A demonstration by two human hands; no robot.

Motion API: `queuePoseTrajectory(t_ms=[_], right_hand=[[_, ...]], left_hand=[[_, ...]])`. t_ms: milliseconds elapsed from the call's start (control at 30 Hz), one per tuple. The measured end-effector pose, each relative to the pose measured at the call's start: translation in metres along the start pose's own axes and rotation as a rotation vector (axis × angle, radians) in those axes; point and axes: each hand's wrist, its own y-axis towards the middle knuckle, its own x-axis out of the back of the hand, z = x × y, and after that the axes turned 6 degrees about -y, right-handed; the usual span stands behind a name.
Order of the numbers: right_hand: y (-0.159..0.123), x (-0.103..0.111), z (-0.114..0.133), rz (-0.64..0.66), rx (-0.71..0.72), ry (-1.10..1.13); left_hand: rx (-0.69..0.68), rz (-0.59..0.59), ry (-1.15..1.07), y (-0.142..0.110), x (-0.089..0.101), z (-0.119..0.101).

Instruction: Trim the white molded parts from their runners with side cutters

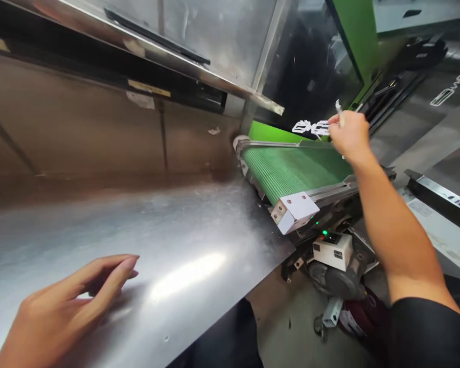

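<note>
My right hand (349,134) reaches out over the far end of a green ribbed conveyor belt (291,171). Its fingers are pinched on a white moulded plastic part (311,127), a flat openwork piece held just above the belt. My left hand (71,306) hovers low at the near left over a shiny steel sheet (184,240), fingers extended and together, holding nothing.
A white bracket (295,210) caps the belt's near corner. Below it sit a small white control box (332,249) with a green light and a motor. A steel hood (184,46) overhangs the table. Another white openwork piece (452,89) lies far right on a grey surface.
</note>
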Motion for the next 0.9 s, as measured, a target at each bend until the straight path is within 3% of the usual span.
queuePoseTrajectory(t_ms=[133, 200, 267, 333, 400, 533, 600, 700, 900], right_hand=[[-0.068, 0.05, 0.023, -0.072, 0.197, 0.289], [-0.113, 0.057, 0.046, -0.073, 0.365, 0.509], [-0.153, 0.049, 0.072, 0.021, 0.435, 0.666], [-0.184, 0.025, 0.096, 0.196, 0.431, 0.841], [-0.205, -0.013, 0.119, 0.378, 0.403, 1.02], [-0.229, -0.101, 0.16, 0.642, 0.267, 1.326], [-0.238, -0.134, 0.173, 0.733, 0.197, 1.449], [-0.249, -0.165, 0.179, 0.806, 0.153, 1.579], [-0.265, -0.196, 0.167, 0.899, 0.089, 1.62]], left_hand=[[0.072, 0.015, -0.007, 0.003, 0.004, -0.001], [0.15, 0.092, -0.183, 0.008, 0.007, -0.007], [0.229, 0.164, -0.51, 0.016, 0.012, -0.014], [0.284, 0.203, -0.804, 0.025, 0.018, -0.02], [0.272, 0.223, -0.989, 0.035, 0.026, -0.021], [0.295, 0.149, -1.175, 0.051, 0.044, -0.015], [0.306, 0.091, -1.199, 0.055, 0.049, -0.012], [0.339, 0.041, -1.192, 0.058, 0.05, -0.011], [0.444, 0.022, -1.195, 0.06, 0.041, -0.003]])
